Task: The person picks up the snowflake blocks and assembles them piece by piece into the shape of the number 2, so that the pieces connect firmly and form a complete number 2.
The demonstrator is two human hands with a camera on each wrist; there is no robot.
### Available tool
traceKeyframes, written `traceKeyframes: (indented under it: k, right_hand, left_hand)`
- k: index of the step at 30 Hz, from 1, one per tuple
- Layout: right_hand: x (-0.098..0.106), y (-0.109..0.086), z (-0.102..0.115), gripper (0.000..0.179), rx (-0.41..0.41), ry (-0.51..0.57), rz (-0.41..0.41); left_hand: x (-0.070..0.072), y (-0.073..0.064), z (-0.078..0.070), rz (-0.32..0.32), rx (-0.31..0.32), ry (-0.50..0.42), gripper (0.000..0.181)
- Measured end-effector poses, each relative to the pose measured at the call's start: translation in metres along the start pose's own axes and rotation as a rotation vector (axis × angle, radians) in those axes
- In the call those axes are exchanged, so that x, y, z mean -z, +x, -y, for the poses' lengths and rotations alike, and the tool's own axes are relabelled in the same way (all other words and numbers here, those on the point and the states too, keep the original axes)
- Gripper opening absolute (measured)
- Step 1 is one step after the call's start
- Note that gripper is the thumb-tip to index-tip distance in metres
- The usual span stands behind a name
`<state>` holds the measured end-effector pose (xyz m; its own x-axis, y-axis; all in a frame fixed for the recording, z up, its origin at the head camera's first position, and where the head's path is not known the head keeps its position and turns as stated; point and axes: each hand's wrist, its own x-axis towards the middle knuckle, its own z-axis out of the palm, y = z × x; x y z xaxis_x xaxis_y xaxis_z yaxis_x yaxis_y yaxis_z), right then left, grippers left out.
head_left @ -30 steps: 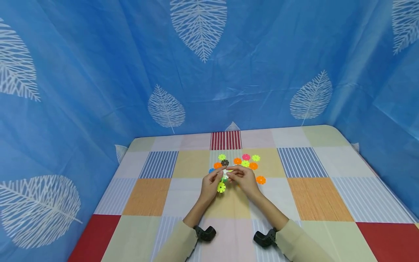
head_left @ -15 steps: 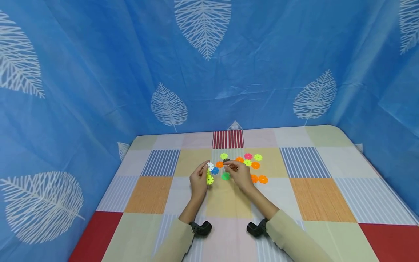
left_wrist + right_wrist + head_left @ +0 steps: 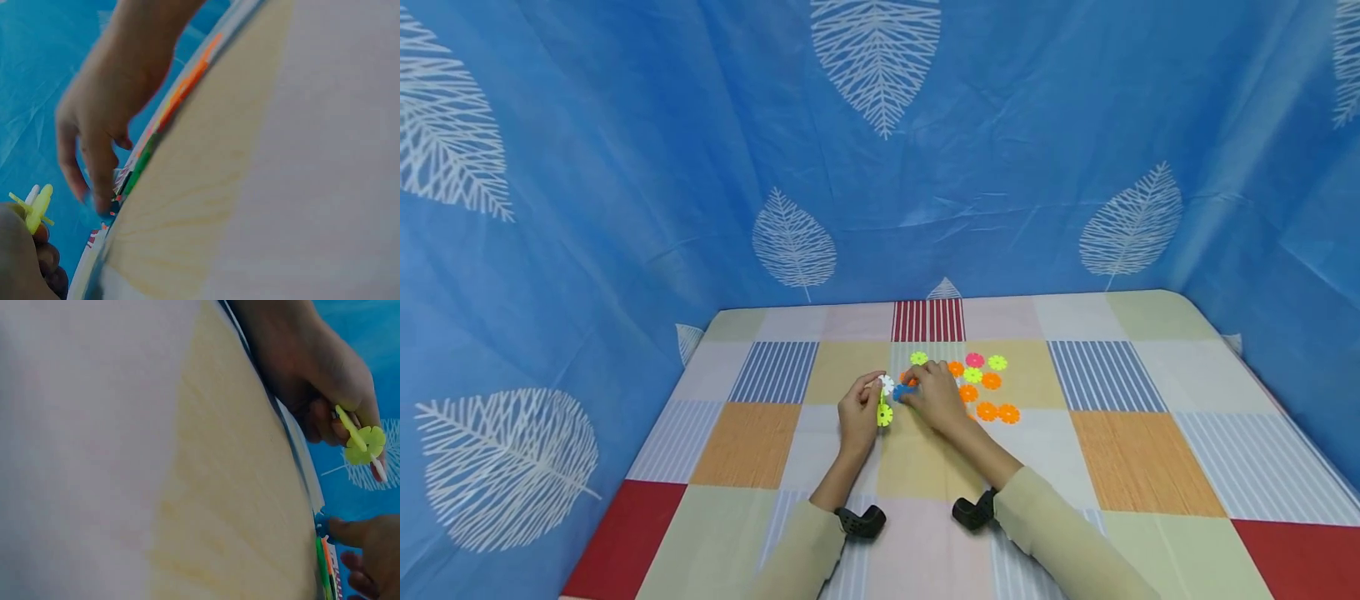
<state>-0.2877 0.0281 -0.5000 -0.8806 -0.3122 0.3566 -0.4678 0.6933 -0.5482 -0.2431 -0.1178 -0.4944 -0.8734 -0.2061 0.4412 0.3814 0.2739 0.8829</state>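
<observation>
My left hand [image 3: 859,414] pinches a small joined piece of flower-shaped plastic discs. It includes a yellow disc [image 3: 885,414] and a white disc [image 3: 887,383]; in the right wrist view the yellow discs [image 3: 367,447] stand at angles to each other. To its right, my right hand [image 3: 938,400] reaches down to the loose discs, thumb and fingers on a blue flower disc [image 3: 901,391]. The right wrist view shows the thumb against this blue disc [image 3: 321,524], just above the table. My right hand covers the dark disc and the green one in the head view.
Several loose flower discs lie right of and beyond my right hand: orange [image 3: 1009,413], pink [image 3: 974,360] and yellow-green [image 3: 997,362]. A patchwork cloth [image 3: 820,450] covers the table. Blue leaf-print curtains [image 3: 1000,125] hang behind it and at both sides.
My hands were together at the joined piece, then parted. The left hand drew left with the piece. The right hand moved left and down onto the blue disc.
</observation>
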Motion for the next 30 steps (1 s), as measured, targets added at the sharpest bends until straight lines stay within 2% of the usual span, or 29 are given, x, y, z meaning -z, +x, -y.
traceKeyframes:
  k: [4,7,11,15,19,22,26,30]
  right_hand:
    - [0.014,-0.018,-0.002,0.011,-0.091,0.361,-0.125]
    - [0.031,-0.033,0.002,0.011,-0.114,0.626,-0.171]
    - [0.048,-0.044,0.004,0.012,-0.119,0.819,-0.165]
    - [0.053,-0.050,0.000,0.011,-0.057,0.798,-0.178]
    - [0.055,-0.052,-0.001,0.010,0.004,0.712,-0.184]
    - [0.055,-0.054,-0.003,0.010,0.009,0.676,-0.187]
    - [0.056,-0.054,-0.004,0.010,0.000,0.689,-0.179]
    - [0.056,-0.053,-0.004,0.010,0.000,0.673,-0.161]
  left_hand:
    - [-0.003,-0.004,-0.017,0.055,-0.010,-0.005,0.018]
    - [-0.007,-0.005,-0.023,0.099,-0.004,-0.015,0.018]
    - [-0.013,-0.007,-0.030,0.186,-0.005,-0.011,0.018]
    - [-0.019,-0.011,-0.032,0.266,-0.017,-0.020,0.017]
    - [-0.019,-0.012,-0.032,0.299,-0.020,-0.033,0.017]
    - [-0.019,-0.012,-0.031,0.319,-0.004,-0.049,0.017]
    - [-0.019,-0.011,-0.029,0.359,0.033,-0.070,0.018]
    - [-0.018,-0.010,-0.026,0.399,0.087,-0.134,0.019]
